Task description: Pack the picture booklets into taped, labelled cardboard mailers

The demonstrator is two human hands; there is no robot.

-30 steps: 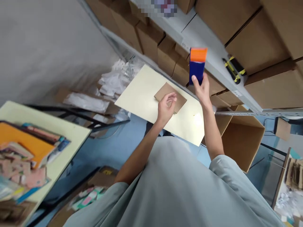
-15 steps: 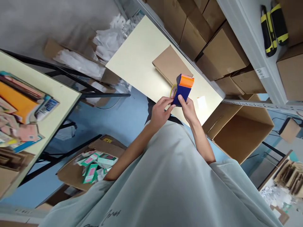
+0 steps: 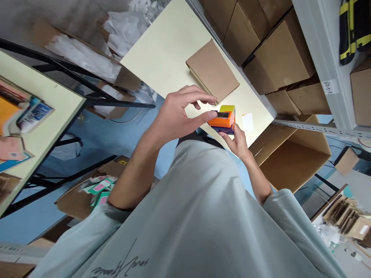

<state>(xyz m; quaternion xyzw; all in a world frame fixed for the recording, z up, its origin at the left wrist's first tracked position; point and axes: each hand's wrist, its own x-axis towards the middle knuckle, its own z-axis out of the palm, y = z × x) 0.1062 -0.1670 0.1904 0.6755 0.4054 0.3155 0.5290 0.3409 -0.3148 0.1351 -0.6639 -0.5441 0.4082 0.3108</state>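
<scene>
A tape dispenser (image 3: 222, 122), orange on top and dark blue below, is held in my right hand (image 3: 239, 141), the thumb at its near lower side. It has a black strip across its upper face, and a yellow tape roll (image 3: 228, 108) shows behind it. My left hand (image 3: 181, 114) is beside its left end, open, with thumb and fingers apart. The left thumb tip lies at the edge of the black strip; I cannot tell if it touches. Beyond the hands, a flat brown cardboard box (image 3: 213, 71) rests on the cream table (image 3: 162, 46).
A white slip (image 3: 247, 122) lies on the table to the right. Cardboard boxes (image 3: 285, 54) fill the shelf (image 3: 321, 58) beyond, with yellow-black cutters (image 3: 347, 33) on it. An open carton (image 3: 292, 162) stands right; another table (image 3: 63, 102) stands left.
My left hand has come away from the dispenser's lower end, rising and spreading its fingers. The dispenser has turned in my right hand from upright to lying across. The view has shifted slightly.
</scene>
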